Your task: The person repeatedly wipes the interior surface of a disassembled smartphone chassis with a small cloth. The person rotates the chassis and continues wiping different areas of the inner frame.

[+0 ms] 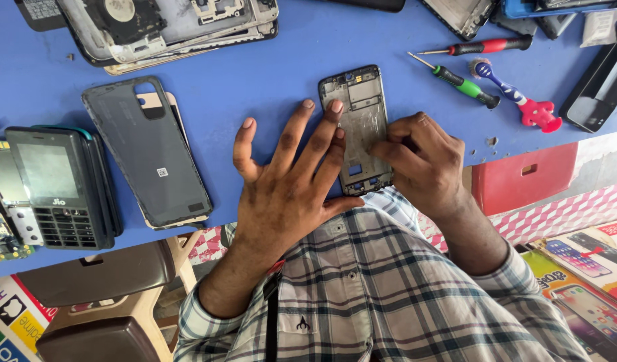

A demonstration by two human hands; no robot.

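Blue table (268,74) near its front edge carried the stripped phone frame (357,127), already bare of back cover (144,154) and board, while the left hand (288,181) pressed spread fingers on its left side and the right hand (422,161) pinched its right edge, screwdrivers (466,84) idle nearby, reassembly seemingly undone.

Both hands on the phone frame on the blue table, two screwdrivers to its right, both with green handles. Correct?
Not quite. In the head view, one screwdriver has a green handle and the other screwdriver a red one. The rest stands: left hand and right hand on the phone frame, blue table.
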